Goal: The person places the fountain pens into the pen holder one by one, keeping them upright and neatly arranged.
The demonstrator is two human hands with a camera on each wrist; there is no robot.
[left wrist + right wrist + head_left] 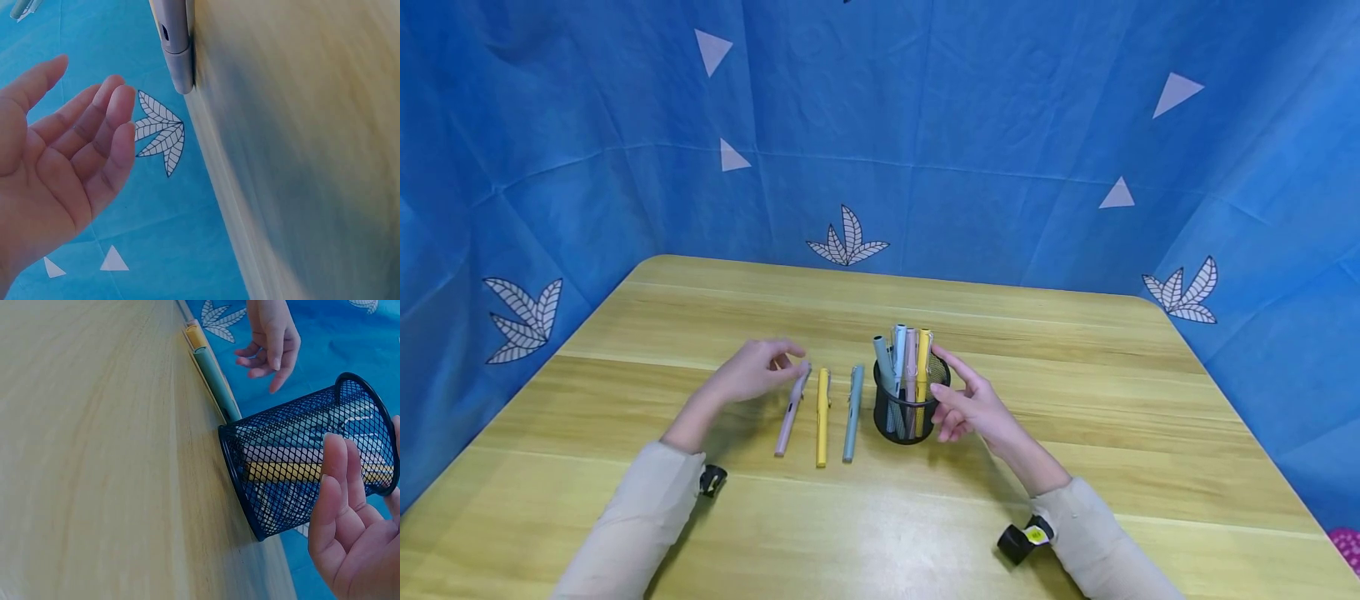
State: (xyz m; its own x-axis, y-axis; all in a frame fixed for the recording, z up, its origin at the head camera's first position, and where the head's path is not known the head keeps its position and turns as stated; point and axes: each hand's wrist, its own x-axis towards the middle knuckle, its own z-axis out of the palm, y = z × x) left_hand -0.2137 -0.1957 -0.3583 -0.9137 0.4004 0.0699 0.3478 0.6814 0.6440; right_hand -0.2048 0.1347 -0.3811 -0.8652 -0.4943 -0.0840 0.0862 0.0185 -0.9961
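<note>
On the table a light purple pen (pixel 792 412), a yellow pen (pixel 822 421) and a blue-green pen (pixel 853 414) lie side by side. My left hand (pixel 762 368) hovers at the far end of the purple pen, fingers loosely bent; in the left wrist view a gap shows between the hand (pixel 75 137) and the pen (pixel 178 50). A black mesh pen holder (pixel 891 421) stands upright to their right, with several pens (pixel 912 354) inside. Beside it, my right hand (pixel 972 408) has its index finger straight along the rim and its thumb at the near side.
The wooden table (pixel 1112 400) ends at a blue patterned cloth (pixel 970 125) behind and at both sides. A black wrist camera (pixel 1015 543) sits at the right cuff, another black device (pixel 712 480) at the left cuff.
</note>
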